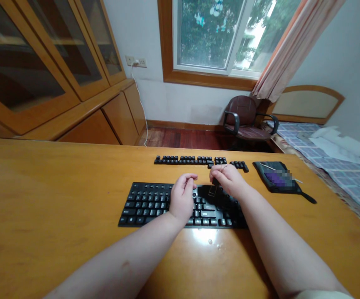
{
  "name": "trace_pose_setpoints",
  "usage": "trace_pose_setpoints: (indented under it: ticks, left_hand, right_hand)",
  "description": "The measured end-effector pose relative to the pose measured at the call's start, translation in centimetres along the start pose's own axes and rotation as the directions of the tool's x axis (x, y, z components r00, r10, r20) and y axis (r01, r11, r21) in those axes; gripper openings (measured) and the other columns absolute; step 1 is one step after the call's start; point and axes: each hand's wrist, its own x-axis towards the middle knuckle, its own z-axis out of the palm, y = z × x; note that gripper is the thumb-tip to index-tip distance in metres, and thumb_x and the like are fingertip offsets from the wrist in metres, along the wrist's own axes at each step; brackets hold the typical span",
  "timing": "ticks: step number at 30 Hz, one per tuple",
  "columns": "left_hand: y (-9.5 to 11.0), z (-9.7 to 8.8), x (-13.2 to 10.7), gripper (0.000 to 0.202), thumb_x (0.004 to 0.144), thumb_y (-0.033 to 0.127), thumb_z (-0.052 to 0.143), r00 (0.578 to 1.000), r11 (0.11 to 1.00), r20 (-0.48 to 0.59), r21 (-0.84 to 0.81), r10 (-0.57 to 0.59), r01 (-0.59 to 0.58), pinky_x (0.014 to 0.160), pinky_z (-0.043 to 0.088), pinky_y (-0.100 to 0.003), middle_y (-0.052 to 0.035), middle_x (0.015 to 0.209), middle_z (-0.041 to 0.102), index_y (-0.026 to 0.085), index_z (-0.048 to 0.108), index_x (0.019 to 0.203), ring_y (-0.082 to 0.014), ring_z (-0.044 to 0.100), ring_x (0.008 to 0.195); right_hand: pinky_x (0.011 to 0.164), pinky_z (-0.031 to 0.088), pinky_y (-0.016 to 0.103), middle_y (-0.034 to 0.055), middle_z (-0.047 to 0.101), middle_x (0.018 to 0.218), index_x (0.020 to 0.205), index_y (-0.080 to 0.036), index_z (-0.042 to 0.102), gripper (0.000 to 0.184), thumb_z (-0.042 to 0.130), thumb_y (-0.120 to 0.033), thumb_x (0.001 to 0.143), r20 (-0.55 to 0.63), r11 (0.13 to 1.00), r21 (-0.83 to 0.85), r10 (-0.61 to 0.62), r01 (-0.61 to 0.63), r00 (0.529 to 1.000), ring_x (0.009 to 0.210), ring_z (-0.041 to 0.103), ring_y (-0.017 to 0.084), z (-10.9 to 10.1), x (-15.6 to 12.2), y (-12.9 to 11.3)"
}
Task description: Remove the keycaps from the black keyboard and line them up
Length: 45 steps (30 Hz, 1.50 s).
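Note:
A black keyboard [150, 204] lies on the wooden desk, with a dark bare section at its upper right where keycaps are off. My right hand [228, 179] is closed above that section, gripping a keycap puller [212, 191] by its dark handle. The puller's wire loop points down at the keyboard; I cannot make out whether a cap is in it. My left hand [182, 197] rests on its side over the middle of the keyboard, fingers loosely curled and thumb apart, with nothing visible in it. Behind the keyboard, loose black keycaps [187, 160] stand in rows.
To the right on the desk [58, 207] lies a black pouch [279, 187] with a thin stick and a blurred purple item on it. Beyond the desk are a maroon office chair [245, 118] and a bed [348, 166]. Glass-door cabinets [70, 97] line the left wall.

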Motion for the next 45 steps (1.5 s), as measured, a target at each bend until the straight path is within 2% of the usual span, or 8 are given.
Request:
trace_pose_setpoints:
  ticks: [10,18,22,25,28,35,39,45]
  left_hand:
    - [-0.5,0.2,0.0,0.018,0.086,0.023,0.043,1.0,0.997,0.022,-0.073,0.015,-0.013,0.07,0.046,-0.025,-0.0025,0.084,0.062,0.017,0.059,0.088,-0.0131,0.057,0.072]
    - [-0.2,0.1,0.0,0.017,0.086,0.023,0.043,1.0,0.998,-0.001,-0.048,0.027,-0.027,0.079,0.045,-0.028,-0.0038,0.086,0.063,0.017,0.06,0.085,-0.0164,0.058,0.085]
    - [-0.2,0.2,0.0,0.018,0.085,0.023,0.042,0.999,0.998,0.032,-0.065,-0.008,0.011,0.073,0.047,-0.027,-0.0038,0.086,0.062,0.017,0.059,0.089,-0.0145,0.058,0.076]
    - [-0.2,0.3,-0.1,0.018,0.082,0.016,0.044,0.99,0.998,0.142,0.062,0.011,-0.02,0.078,0.046,-0.03,-0.0044,0.091,0.062,0.018,0.058,0.094,-0.0159,0.058,0.082]
    - [0.2,0.3,-0.3,0.024,0.077,0.011,0.047,0.954,0.929,0.292,0.331,0.069,-0.168,0.084,0.043,-0.035,-0.0056,0.095,0.061,0.019,0.057,0.098,-0.0199,0.056,0.092]
    - [0.1,0.6,-0.9,0.025,0.073,0.029,0.063,0.818,0.715,0.562,0.52,0.125,-0.466,0.096,0.033,-0.044,-0.0077,0.099,0.063,0.019,0.061,0.096,-0.0265,0.05,0.104]
    - [-0.4,0.6,-0.7,0.019,0.074,0.027,0.063,0.822,0.7,0.558,0.542,0.115,-0.466,0.092,0.035,-0.042,-0.0056,0.099,0.063,0.022,0.064,0.093,-0.0254,0.05,0.101]
    - [-0.1,0.7,-0.5,0.012,0.074,0.027,0.065,0.828,0.705,0.552,0.546,0.103,-0.452,0.09,0.035,-0.042,-0.0031,0.096,0.064,0.023,0.065,0.086,-0.0239,0.05,0.098]
  right_hand:
    - [0.051,0.026,0.022,-0.0029,0.046,0.051,0.062,-0.016,0.057,0.037,0.048,-0.043,0.085,0.162,0.969,-0.24,0.102,-0.061,0.982,0.05,0.04,0.009,2.2,0.5,0.2]
    - [0.049,0.027,0.021,-0.0032,0.047,0.05,0.059,-0.015,0.056,0.04,0.047,-0.043,0.085,0.2,0.988,-0.156,0.051,-0.019,0.978,0.047,0.039,0.007,2.9,0.3,-0.4]
    - [0.046,0.03,0.02,-0.0025,0.05,0.048,0.06,-0.015,0.058,0.041,0.048,-0.047,0.084,0.203,0.994,0.006,0.108,-0.112,0.973,0.045,0.042,0.008,2.6,0.2,0.7]
    - [0.043,0.033,0.02,-0.0018,0.052,0.048,0.061,-0.014,0.06,0.041,0.049,-0.048,0.083,0.206,0.973,0.143,0.148,-0.179,0.967,0.042,0.045,0.008,2.4,0.1,1.9]
    - [0.04,0.036,0.019,0.0,0.057,0.052,0.062,-0.014,0.061,0.04,0.052,-0.048,0.081,0.209,0.95,0.235,0.158,-0.206,0.965,0.042,0.048,0.008,2.0,0.1,2.8]
    - [0.042,0.035,0.019,0.0001,0.056,0.047,0.057,-0.014,0.06,0.04,0.051,-0.043,0.083,0.168,0.978,0.147,0.122,-0.148,0.978,0.041,0.047,0.008,1.4,0.0,2.3]
    - [0.045,0.036,0.02,0.0001,0.055,0.046,0.054,-0.015,0.058,0.04,0.048,-0.039,0.085,0.088,0.981,0.187,0.039,-0.055,0.995,0.043,0.047,0.008,2.8,-0.4,2.0]
    - [0.043,0.034,0.022,-0.0006,0.05,0.041,0.048,-0.017,0.054,0.045,0.05,-0.047,0.081,-0.125,0.922,0.383,0.117,-0.06,0.985,0.04,0.043,0.009,4.2,-0.7,2.7]
